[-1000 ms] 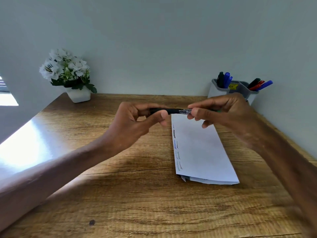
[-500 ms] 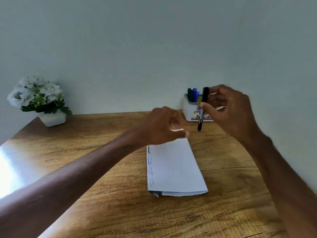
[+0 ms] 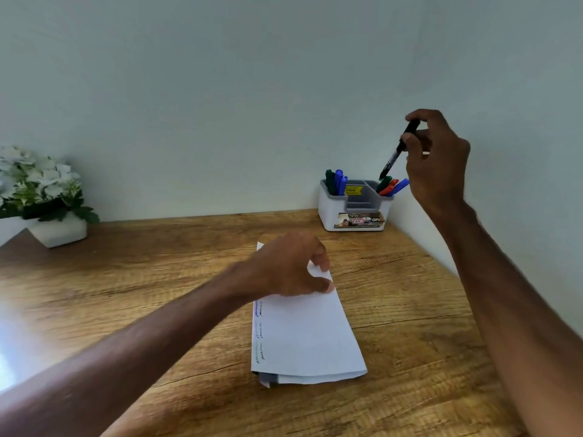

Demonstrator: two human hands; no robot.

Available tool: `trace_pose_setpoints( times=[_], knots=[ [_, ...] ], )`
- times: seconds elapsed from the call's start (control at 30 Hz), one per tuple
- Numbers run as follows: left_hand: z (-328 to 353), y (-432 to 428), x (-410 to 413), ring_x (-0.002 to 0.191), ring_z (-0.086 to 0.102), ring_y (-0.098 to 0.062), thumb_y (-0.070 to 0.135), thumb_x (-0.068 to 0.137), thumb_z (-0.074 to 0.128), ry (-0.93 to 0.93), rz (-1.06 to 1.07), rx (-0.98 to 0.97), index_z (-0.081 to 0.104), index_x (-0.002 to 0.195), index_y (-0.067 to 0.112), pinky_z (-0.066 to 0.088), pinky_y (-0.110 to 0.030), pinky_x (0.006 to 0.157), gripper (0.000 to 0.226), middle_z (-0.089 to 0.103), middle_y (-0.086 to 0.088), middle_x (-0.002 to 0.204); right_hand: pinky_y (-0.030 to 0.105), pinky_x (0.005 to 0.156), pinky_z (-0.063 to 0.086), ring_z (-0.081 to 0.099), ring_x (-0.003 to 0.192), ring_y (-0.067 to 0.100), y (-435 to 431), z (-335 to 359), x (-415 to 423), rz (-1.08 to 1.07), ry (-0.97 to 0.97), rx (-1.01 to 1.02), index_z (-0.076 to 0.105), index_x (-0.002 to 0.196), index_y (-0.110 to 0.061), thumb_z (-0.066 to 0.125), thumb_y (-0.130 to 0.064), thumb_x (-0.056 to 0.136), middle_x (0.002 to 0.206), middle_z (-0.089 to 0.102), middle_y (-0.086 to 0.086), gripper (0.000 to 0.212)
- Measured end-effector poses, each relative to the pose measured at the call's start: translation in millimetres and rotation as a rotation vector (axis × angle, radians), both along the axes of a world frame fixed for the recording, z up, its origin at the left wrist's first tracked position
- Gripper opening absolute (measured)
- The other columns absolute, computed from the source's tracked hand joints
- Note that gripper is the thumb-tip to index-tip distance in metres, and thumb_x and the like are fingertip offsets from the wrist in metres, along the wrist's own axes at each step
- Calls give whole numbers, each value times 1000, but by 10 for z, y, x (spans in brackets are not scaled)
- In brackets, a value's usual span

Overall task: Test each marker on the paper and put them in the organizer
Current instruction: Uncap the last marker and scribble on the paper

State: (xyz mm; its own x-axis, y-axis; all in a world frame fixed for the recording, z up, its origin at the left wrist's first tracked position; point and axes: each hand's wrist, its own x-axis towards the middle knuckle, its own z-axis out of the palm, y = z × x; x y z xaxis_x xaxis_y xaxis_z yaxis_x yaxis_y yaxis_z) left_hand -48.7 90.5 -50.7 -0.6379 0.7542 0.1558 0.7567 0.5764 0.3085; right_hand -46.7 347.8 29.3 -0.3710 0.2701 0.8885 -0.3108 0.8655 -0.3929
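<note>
My right hand (image 3: 437,165) fingers clamp a black marker (image 3: 398,150) above the organizer (image 3: 355,212) in the worktop's far right corner; left hand (image 3: 290,266) fingers, loosely apart, rest on the paper (image 3: 306,339).

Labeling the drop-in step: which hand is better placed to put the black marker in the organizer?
Right. The right hand already holds the black marker, tip down, just above the organizer's right compartment. The left hand rests on the folded paper, empty.
</note>
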Motion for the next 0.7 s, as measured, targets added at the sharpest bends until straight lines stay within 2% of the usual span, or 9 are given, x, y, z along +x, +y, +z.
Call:
trace_pose_setpoints(
  times=[0.1,0.23,0.33,0.4,0.53,0.6,0.7],
  knots=[
    [17,-12,7,97,55,-3,46,87,77,-7,0,-9,73,120,24,38,-11,72,40,68,8,127,38,87,61,76,91,20,-16,-33,-90,1,-23,17,59,128,-17,61,-9,100,98,77,10,29],
    [35,-26,0,104,59,-7,45,87,77,-25,0,-23,73,121,23,47,-22,81,40,67,7,128,34,88,60,75,93,18,-57,-36,-112,11,-20,38,60,127,-18,61,-11,100,100,76,8,27],
    [30,-29,7,104,59,-7,43,88,76,-21,-1,-39,72,122,23,45,-19,78,40,66,6,129,32,88,60,74,96,17,-40,-103,-166,-7,-62,48,59,127,-20,60,-12,102,104,76,8,27],
    [26,-27,14,104,58,-7,43,88,76,-22,-1,-41,72,122,23,44,-19,77,40,66,7,129,30,85,60,75,97,20,-3,-174,-203,-28,-114,53,61,125,-21,58,-14,103,104,76,9,23],
    [37,-18,26,103,57,-7,43,89,75,-32,6,-53,71,123,23,46,-22,81,39,65,6,131,24,75,49,73,98,26,96,-360,-240,-115,-269,92,70,117,-16,56,-18,104,109,76,10,19],
    [50,-12,33,101,54,-5,43,90,74,-38,11,-57,71,124,23,45,-22,81,39,65,5,132,25,81,48,71,103,29,151,-428,-263,-104,-316,108,73,113,-11,55,-14,104,112,76,12,21],
    [78,-5,76,103,53,-5,43,91,73,-38,30,-69,70,126,22,42,-19,79,40,65,4,133,29,91,49,69,110,32,191,-455,-280,-82,-354,124,72,118,-4,52,-8,104,119,74,16,25]
  ],
)
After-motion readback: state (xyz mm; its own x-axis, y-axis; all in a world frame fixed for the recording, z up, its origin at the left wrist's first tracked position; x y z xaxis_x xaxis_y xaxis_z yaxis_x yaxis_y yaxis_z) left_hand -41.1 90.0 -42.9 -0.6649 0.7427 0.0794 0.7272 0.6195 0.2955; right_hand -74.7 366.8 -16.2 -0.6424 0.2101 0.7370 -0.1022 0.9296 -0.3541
